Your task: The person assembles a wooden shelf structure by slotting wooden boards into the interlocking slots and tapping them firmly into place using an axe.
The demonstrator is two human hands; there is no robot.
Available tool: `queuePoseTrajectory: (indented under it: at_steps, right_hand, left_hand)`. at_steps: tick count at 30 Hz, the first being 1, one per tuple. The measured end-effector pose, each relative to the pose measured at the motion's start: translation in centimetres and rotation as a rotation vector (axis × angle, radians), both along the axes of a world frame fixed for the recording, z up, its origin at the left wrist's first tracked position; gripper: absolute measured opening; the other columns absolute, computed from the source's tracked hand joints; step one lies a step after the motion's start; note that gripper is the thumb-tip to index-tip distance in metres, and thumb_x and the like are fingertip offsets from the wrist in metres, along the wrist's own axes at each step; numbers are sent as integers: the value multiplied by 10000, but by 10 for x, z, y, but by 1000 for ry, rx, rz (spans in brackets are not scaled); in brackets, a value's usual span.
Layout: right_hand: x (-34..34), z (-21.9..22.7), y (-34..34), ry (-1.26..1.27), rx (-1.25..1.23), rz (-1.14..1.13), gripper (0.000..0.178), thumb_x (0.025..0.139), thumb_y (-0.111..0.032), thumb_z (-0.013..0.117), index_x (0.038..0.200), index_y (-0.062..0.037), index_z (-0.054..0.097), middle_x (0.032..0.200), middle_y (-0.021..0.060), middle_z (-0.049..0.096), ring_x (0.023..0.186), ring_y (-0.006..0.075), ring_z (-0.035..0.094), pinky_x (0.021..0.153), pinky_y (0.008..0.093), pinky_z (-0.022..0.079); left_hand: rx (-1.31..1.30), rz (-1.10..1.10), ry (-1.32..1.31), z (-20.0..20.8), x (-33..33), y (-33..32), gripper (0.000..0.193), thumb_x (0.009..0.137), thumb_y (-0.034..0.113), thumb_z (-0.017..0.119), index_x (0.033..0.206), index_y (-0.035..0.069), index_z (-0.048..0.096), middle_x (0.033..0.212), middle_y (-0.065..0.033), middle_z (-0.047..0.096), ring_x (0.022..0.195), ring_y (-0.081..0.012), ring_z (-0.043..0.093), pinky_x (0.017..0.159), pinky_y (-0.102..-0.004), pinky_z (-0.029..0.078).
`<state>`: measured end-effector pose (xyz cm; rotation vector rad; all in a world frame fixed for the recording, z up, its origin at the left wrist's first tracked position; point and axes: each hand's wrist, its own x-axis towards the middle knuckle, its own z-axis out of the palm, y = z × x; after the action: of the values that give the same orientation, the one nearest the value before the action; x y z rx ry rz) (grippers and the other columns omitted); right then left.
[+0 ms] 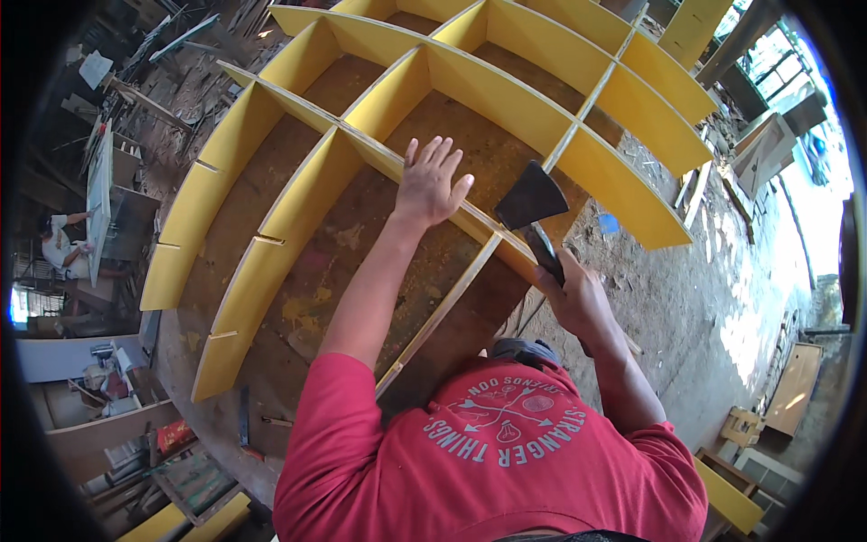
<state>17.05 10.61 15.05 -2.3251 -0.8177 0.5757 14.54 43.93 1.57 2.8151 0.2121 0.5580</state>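
Observation:
A grid frame of yellow panels (506, 77) with pale plywood edges stands before me, its strips crossing at slotted joints. My left hand (426, 185) lies with fingers stretched out over the top edge of one long strip. Closed round a dark handle, my right hand (580, 294) holds a hatchet (531, 199) with a dark, fan-shaped head. The hatchet head is just above the same strip, close to where a crossing panel (442, 307) meets it. Whether head and wood touch, I cannot tell.
Slotted yellow panel ends (271, 242) stick out on the left. Far left, a person (65, 246) in a white top is beside a board. Scrap wood (149, 108) litters the back left. A small wooden box (742, 425) sits at the right near a leaning board (795, 388).

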Motion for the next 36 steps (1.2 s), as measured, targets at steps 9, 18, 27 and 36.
queuePoseTrajectory:
  at_steps: [9,18,27,36]
  right_hand:
    - [-24,-23,-28,-158,-113,-22,325,1068,-357,659,1188,-61,598,919,291,732,922,534,703,805,616,533]
    - [-28,-32,-30,-80,-32,12,378,1061,-380,667,1208,-33,630,919,280,733,944,524,713,827,573,537]
    - [60,10,147,-13,117,155,400,1102,-410,596,1163,-16,629,825,252,695,837,484,713,758,531,527]
    - [110,0,512,-287,335,543,449,1116,-467,527,1128,-26,608,979,340,732,985,577,683,859,660,520]
  left_hand:
    - [-25,37,126,12,0,-2,585,1022,582,600,1334,110,750,1427,-83,710,1425,-274,562,1253,-515,294]
    - [-191,56,-50,-4,-19,17,642,973,559,681,1373,58,699,1532,-190,613,1492,-359,502,1309,-516,260]
    - [26,442,10,23,-83,170,977,916,592,749,1624,3,422,1717,-224,395,1618,-384,335,1349,-568,201]
    - [-81,551,278,15,-92,217,813,1021,549,655,1648,84,429,1713,-160,447,1612,-358,368,1308,-535,314]
